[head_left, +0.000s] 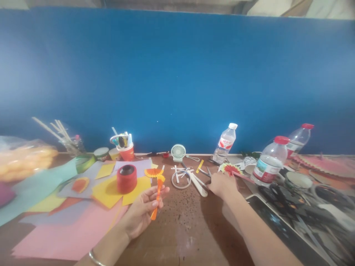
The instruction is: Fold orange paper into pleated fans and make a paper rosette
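Note:
My left hand [144,208] pinches a narrow folded strip of orange paper [157,201], pleated and slightly flared at its top, between thumb and fingers. Behind it on the table lies an opened orange pleated paper fan [154,172]. My right hand [223,186] reaches forward with its fingers curled down at a pair of scissors [207,172]. The open blades stick out beyond the hand; the handles are hidden under it. Close to this hand are a white-handled tool [200,186], a yellow strip [199,166] and a red, white and yellow pleated rosette [231,169].
A red roll of tape [127,178] stands on yellow paper sheets, with pink paper [63,232] nearer me. A small fan [178,152] and a clear ring [181,180] are at centre. Water bottles [270,160], a dark tablet-like slab [283,225] and black cables crowd the right.

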A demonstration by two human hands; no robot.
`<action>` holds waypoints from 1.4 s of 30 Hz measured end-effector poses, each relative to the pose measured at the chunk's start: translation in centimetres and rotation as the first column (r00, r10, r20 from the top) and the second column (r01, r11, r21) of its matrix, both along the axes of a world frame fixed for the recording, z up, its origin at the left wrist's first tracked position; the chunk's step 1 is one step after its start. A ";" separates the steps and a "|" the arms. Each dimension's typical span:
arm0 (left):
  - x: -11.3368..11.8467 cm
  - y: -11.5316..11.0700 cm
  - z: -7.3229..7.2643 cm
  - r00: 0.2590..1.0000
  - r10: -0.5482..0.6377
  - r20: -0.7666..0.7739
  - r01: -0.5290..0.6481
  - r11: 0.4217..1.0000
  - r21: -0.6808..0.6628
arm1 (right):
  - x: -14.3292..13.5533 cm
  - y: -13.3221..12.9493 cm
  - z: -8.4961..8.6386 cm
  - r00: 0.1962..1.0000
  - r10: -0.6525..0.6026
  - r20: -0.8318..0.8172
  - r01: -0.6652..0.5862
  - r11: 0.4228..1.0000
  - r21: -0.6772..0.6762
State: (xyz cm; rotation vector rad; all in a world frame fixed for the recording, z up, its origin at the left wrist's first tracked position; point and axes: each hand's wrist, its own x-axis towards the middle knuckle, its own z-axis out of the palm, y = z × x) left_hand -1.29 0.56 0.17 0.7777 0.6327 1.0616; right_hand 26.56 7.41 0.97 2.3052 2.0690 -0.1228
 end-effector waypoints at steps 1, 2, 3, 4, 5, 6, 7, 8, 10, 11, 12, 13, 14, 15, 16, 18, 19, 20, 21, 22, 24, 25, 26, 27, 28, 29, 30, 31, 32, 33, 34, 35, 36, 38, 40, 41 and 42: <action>0.0 0.0 0.0 1.000 -0.001 0.002 0.001 1.000 0.000 | 0.0 0.0 0.0 1.000 0.000 0.004 0.000 1.000 0.002; -0.1 -0.1 0.0 1.000 -0.002 0.004 0.002 1.000 -0.001 | 0.0 0.1 0.0 1.000 -0.001 0.005 0.001 1.000 -0.002; -0.1 -0.1 0.1 1.000 -0.001 0.005 0.001 1.000 -0.002 | 0.1 0.2 0.1 1.000 -0.001 0.003 0.001 1.000 -0.013; -0.1 -0.1 0.1 1.000 0.002 0.006 -0.002 1.000 -0.003 | 0.2 0.3 0.2 1.000 -0.001 0.000 0.001 1.000 -0.028; -0.1 -0.1 0.1 1.000 0.004 0.007 -0.004 1.000 -0.003 | 0.5 0.4 0.2 1.000 -0.002 -0.003 0.001 0.999 -0.043; -0.1 -0.1 0.2 1.000 0.007 0.009 -0.007 1.000 -0.002 | 0.8 0.5 0.3 1.000 -0.002 -0.005 0.002 0.999 -0.054; -0.1 -0.1 0.2 1.000 0.009 0.011 -0.009 1.000 -0.001 | 1.1 0.7 0.4 1.000 -0.002 -0.004 0.002 0.998 -0.060; -0.1 -0.1 0.2 1.000 0.010 0.014 -0.010 1.000 0.000 | 1.4 0.8 0.4 1.000 0.001 -0.002 -0.001 0.998 -0.062; -0.1 -0.1 0.3 1.000 0.011 0.017 -0.011 1.000 0.002 | 2.0 1.0 0.3 1.000 0.006 0.003 -0.006 0.998 -0.067; -0.1 -0.1 0.3 1.000 0.011 0.019 -0.011 1.000 0.004 | 2.2 1.0 0.2 1.000 0.008 0.004 -0.008 0.998 -0.069; -0.1 -0.1 0.3 1.000 0.012 0.021 -0.012 1.000 0.006 | 2.3 1.0 0.1 1.000 0.007 0.006 -0.006 0.998 -0.070; 0.0 -0.1 0.2 1.000 0.012 0.024 -0.012 1.000 0.008 | 2.4 1.0 0.0 1.000 0.004 0.008 -0.003 0.998 -0.069; 0.0 -0.1 0.2 1.000 0.013 0.025 -0.013 1.000 0.008 | 2.4 1.0 -0.1 1.000 0.001 0.011 0.000 0.998 -0.067; 0.0 -0.1 0.3 1.000 0.014 0.025 -0.014 1.000 0.009 | 2.5 1.0 -0.2 1.000 -0.001 0.012 0.001 0.998 -0.065; 0.0 -0.1 0.3 1.000 0.015 0.022 -0.015 1.000 0.009 | 2.5 1.0 -0.4 1.000 0.001 0.012 0.000 0.998 -0.065; 0.0 -0.2 0.4 1.000 0.019 0.013 -0.019 1.000 0.001 | 2.6 1.0 -0.6 1.000 0.009 0.005 -0.009 0.997 -0.071; 0.0 -0.2 0.4 1.000 0.020 0.010 -0.020 1.000 -0.006 | 2.6 1.1 -0.7 1.000 0.016 -0.003 -0.016 0.997 -0.075; 0.0 -0.2 0.4 1.000 0.019 0.008 -0.019 1.000 -0.013 | 2.5 1.2 -0.8 1.000 0.022 -0.011 -0.023 0.997 -0.079; 0.0 -0.2 0.4 1.000 0.016 0.008 -0.016 1.000 -0.018 | 2.5 1.3 -0.9 0.999 0.028 -0.020 -0.030 0.996 -0.083; 0.0 -0.3 0.4 1.000 0.014 0.008 -0.014 1.000 -0.020 | 2.4 1.4 -1.0 0.999 0.032 -0.030 -0.035 0.996 -0.085; 0.0 -0.2 0.4 1.000 0.013 0.007 -0.013 1.000 -0.014 | 2.2 1.5 -1.1 0.998 0.035 -0.045 -0.039 0.996 -0.086; 0.0 -0.2 0.4 1.000 0.017 0.006 -0.017 1.000 -0.009 | 2.1 1.5 -1.1 0.998 0.034 -0.051 -0.038 0.996 -0.083; 0.0 -0.2 0.3 1.000 0.021 0.005 -0.021 1.000 -0.005 | 2.1 1.4 -1.1 0.998 0.030 -0.056 -0.035 0.996 -0.078; 0.0 -0.2 0.3 1.000 0.023 0.003 -0.023 1.000 -0.003 | 2.0 1.4 -1.0 0.998 0.028 -0.061 -0.032 0.997 -0.071; 0.0 -0.2 0.3 1.000 0.026 0.000 -0.026 1.000 -0.003 | 1.9 1.3 -0.8 0.997 0.025 -0.067 -0.029 0.998 -0.061; 0.0 -0.1 0.3 1.000 0.025 -0.003 -0.025 1.000 -0.002 | 1.9 1.1 -0.7 0.997 0.023 -0.075 -0.027 0.998 -0.049; 0.0 -0.1 0.3 1.000 0.023 -0.007 -0.023 1.000 0.000 | 1.9 1.0 -0.5 0.996 0.023 -0.085 -0.026 0.999 -0.035; -0.1 -0.1 0.3 1.000 0.019 -0.012 -0.019 1.000 0.002 | 1.9 1.0 -0.4 0.995 0.023 -0.097 -0.025 1.000 -0.019; -0.1 0.0 0.2 1.000 0.017 -0.015 -0.017 1.000 0.004 | 1.8 0.9 -0.2 0.994 0.022 -0.111 -0.023 1.000 -0.002; -0.1 0.0 0.2 1.000 0.015 -0.017 -0.015 1.000 0.007 | 1.8 0.9 -0.1 0.992 0.021 -0.127 -0.019 1.000 0.017; -0.1 0.0 0.2 1.000 0.016 -0.018 -0.016 1.000 0.010 | 1.7 1.0 0.0 0.989 0.018 -0.146 -0.012 0.999 0.038; -0.2 0.0 0.2 1.000 0.019 -0.018 -0.019 1.000 0.012 | 1.6 1.1 0.1 0.986 0.016 -0.167 -0.005 0.998 0.060; -0.2 0.0 0.2 1.000 0.025 -0.015 -0.025 1.000 0.013 | 1.5 1.1 0.3 0.981 0.017 -0.192 -0.001 0.997 0.082; -0.3 0.0 0.2 0.999 0.039 0.002 -0.039 0.999 0.014 | 1.1 1.1 0.7 0.972 0.027 -0.234 0.002 0.992 0.123; -0.4 0.1 0.1 0.998 0.055 0.028 -0.055 0.998 0.015 | 0.6 0.7 1.3 0.944 0.073 -0.323 -0.034 0.991 0.127; -0.5 0.2 0.0 0.997 0.063 0.042 -0.064 0.998 0.015 | 0.3 0.3 1.7 0.919 0.105 -0.380 -0.065 0.991 0.117; -0.7 0.3 -0.1 0.996 0.074 0.058 -0.075 0.997 0.014 | -0.1 -0.2 2.1 0.804 0.177 -0.568 -0.180 0.982 0.052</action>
